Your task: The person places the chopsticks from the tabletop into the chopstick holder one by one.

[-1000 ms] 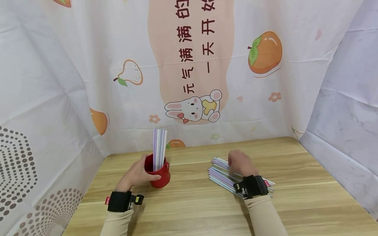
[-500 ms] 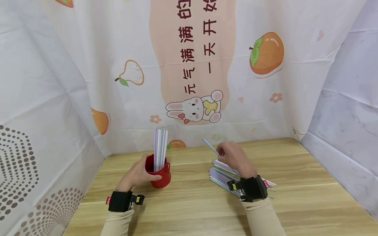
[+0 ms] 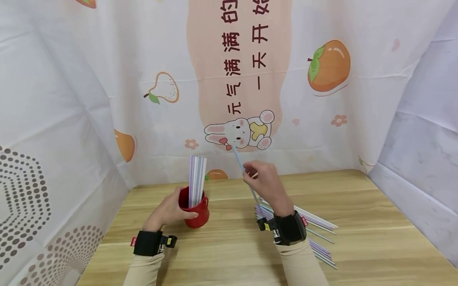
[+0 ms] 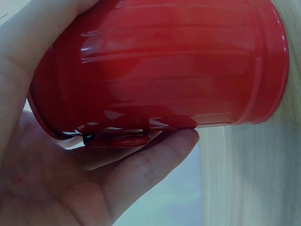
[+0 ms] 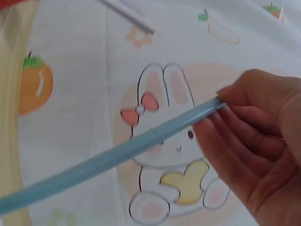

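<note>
A: Where is the left hand (image 3: 168,212)?

B: Lower left of centre in the head view, its grip curled round a red cup (image 3: 195,210) that stands on the bench (image 3: 358,222). The left wrist view shows the fingers (image 4: 150,169) wrapped under the cup's side. A bunch of pale straws (image 3: 197,180) stands upright in it.

A: And the right hand (image 3: 266,184)?

B: Raised above the bench near the middle of the frame, grip pinched on a single blue straw (image 3: 243,169). The straw tilts, its top end pointing up-left toward the rabbit printed on the backdrop cloth (image 3: 107,79).

A: Anything else?

B: A loose pile of straws (image 3: 318,224) lies flat on the bench, lower right of centre, partly hidden behind the right wrist.
</note>
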Available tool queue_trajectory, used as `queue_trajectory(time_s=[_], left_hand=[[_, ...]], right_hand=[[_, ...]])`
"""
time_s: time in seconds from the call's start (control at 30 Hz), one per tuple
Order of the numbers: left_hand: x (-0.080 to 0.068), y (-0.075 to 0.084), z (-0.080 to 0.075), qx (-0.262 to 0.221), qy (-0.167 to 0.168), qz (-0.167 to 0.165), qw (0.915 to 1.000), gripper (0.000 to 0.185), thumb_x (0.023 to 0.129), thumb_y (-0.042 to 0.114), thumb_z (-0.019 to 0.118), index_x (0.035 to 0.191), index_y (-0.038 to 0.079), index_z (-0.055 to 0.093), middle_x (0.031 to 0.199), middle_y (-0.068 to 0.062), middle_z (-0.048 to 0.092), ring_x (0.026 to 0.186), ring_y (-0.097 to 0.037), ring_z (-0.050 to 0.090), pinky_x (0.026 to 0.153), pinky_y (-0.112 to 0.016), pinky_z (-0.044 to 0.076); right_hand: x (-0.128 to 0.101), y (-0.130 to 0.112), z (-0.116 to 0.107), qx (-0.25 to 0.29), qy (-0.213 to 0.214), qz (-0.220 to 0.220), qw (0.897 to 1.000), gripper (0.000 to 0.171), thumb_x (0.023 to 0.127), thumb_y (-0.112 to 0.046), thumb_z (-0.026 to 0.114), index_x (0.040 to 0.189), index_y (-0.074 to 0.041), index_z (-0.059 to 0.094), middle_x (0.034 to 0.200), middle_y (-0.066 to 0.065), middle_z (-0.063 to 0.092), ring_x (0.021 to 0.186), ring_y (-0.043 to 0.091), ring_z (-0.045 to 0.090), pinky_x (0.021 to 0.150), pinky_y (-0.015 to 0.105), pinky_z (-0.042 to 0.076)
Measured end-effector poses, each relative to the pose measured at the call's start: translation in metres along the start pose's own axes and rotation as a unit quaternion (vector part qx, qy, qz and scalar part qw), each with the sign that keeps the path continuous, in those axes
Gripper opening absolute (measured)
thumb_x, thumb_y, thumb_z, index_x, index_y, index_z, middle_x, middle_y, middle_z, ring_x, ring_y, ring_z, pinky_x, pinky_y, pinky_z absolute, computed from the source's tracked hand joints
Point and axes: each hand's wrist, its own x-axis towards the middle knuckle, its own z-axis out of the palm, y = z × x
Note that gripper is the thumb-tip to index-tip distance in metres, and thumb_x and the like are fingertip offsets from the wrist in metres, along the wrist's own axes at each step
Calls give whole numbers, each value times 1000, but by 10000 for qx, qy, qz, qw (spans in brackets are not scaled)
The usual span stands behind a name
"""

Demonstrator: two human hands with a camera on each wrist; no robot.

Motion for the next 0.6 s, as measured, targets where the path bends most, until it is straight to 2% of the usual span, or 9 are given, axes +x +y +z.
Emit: queue_trajectory(time_s=[0.23,0.6], left_hand=[[0,3,-1,67,27,36,10000,89,76,29,92,145,6,39,140,-15,61,124,-31,60,96,-48,61],[-1,2,0,36,48,76,10000,88,77,29,91,144,6,39,141,-15,60,124,-32,60,96,-48,61]], right_hand=[[6,-11,15,580,649,3,9962,14,91,-1,73,105,1,75,90,11,76,78,18,72,66,24,61],[19,-27,37,1085,1222,-176,9864,18,89,-1,76,107,2,76,92,13,77,78,21,74,67,30,64]])
